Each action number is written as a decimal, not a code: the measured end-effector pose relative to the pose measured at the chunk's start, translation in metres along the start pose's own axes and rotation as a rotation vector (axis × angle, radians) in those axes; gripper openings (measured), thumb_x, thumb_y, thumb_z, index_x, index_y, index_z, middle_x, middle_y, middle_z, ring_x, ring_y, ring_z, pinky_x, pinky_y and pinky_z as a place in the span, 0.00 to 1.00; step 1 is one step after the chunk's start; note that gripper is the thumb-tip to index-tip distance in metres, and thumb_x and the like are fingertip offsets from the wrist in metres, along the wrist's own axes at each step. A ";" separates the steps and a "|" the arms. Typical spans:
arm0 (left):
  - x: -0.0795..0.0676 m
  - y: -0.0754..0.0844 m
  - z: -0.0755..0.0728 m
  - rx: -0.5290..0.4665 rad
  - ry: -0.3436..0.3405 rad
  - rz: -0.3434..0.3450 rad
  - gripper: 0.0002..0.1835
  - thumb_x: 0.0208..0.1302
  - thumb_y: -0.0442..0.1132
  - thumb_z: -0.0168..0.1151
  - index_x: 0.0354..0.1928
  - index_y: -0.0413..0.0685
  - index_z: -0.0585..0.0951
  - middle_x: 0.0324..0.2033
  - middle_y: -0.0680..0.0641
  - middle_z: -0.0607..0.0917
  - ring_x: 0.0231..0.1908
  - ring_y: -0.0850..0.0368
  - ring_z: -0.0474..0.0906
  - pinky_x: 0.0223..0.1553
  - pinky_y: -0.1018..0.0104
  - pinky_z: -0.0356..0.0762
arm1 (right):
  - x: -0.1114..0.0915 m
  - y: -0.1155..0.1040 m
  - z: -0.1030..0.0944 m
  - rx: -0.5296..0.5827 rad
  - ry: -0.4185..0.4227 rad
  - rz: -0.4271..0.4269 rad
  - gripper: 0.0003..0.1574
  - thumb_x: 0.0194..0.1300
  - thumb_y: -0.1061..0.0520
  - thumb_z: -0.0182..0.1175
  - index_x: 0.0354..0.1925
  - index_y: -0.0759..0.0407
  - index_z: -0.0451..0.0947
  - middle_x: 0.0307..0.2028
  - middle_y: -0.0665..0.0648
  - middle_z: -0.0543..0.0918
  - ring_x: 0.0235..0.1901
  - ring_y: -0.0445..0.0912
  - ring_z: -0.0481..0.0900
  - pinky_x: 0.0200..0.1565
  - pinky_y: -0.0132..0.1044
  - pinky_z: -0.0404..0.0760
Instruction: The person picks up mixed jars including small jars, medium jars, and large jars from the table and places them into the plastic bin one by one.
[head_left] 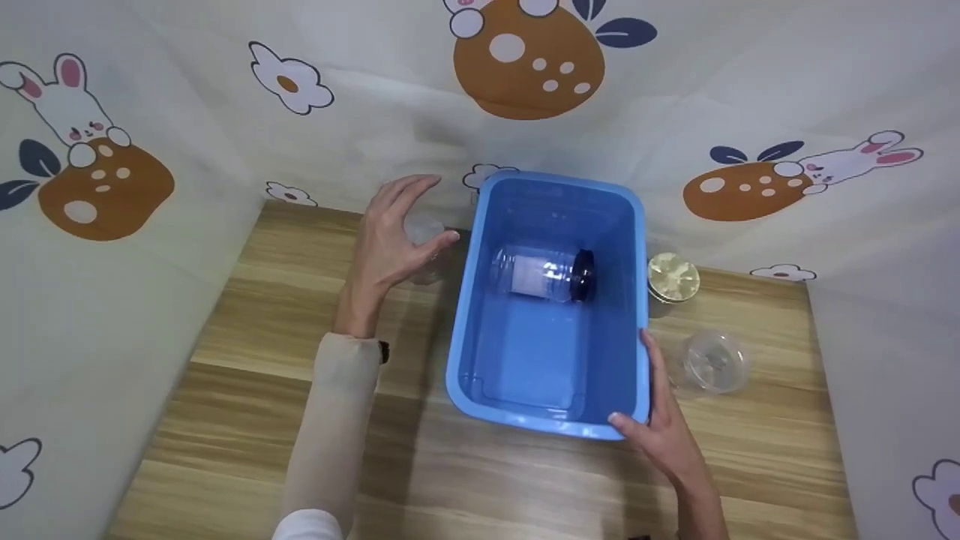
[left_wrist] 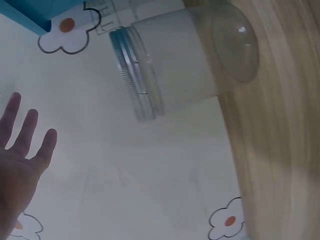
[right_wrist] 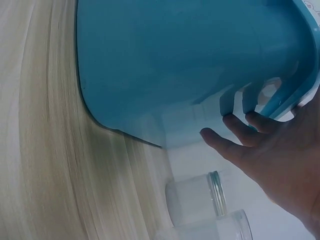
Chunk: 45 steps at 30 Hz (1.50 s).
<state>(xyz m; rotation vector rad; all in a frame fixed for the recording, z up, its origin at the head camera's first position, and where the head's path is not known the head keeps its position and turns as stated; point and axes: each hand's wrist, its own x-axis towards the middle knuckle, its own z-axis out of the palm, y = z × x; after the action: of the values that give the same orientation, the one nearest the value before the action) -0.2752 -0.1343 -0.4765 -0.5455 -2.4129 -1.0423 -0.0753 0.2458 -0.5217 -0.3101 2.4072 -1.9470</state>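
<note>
A blue plastic bin stands on the wooden table. Inside it, a clear jar with a black lid lies on its side. My right hand grips the bin's near right corner, thumb over the rim and fingers along the outer wall, as the right wrist view also shows. Left of the bin, a lidded clear jar stands upright by the back wall. Around its upper part in the head view is my left hand, thumb and fingers spread apart. In the left wrist view those fingers are apart from the jar.
Right of the bin stand a jar with a pale yellowish top and, nearer, a clear jar. Cloth walls printed with rabbits and flowers enclose the wooden table at the back and both sides.
</note>
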 end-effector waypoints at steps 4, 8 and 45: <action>-0.003 -0.009 0.003 0.000 0.026 -0.003 0.43 0.49 0.67 0.71 0.66 0.55 0.77 0.63 0.51 0.77 0.65 0.54 0.68 0.66 0.51 0.64 | 0.002 -0.002 -0.001 0.001 0.006 -0.008 0.69 0.50 0.69 0.66 0.80 0.48 0.40 0.74 0.64 0.52 0.60 0.63 0.65 0.49 0.43 0.80; -0.005 -0.017 0.008 -0.001 0.035 0.012 0.45 0.46 0.68 0.72 0.65 0.54 0.77 0.63 0.51 0.77 0.66 0.52 0.67 0.67 0.49 0.62 | 0.003 -0.002 -0.002 0.009 0.010 0.003 0.68 0.50 0.69 0.65 0.80 0.48 0.39 0.73 0.65 0.52 0.60 0.64 0.65 0.50 0.43 0.80; -0.048 -0.066 0.040 -0.097 -0.054 -0.345 0.53 0.40 0.66 0.78 0.71 0.60 0.70 0.70 0.49 0.67 0.68 0.47 0.65 0.64 0.46 0.67 | 0.000 0.000 0.004 0.016 0.005 -0.005 0.68 0.50 0.69 0.64 0.80 0.50 0.38 0.72 0.67 0.53 0.59 0.65 0.65 0.47 0.43 0.82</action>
<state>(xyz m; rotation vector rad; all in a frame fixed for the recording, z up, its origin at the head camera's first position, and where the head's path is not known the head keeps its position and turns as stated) -0.2793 -0.1547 -0.5647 -0.1915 -2.5732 -1.3047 -0.0746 0.2422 -0.5231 -0.3118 2.3952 -1.9706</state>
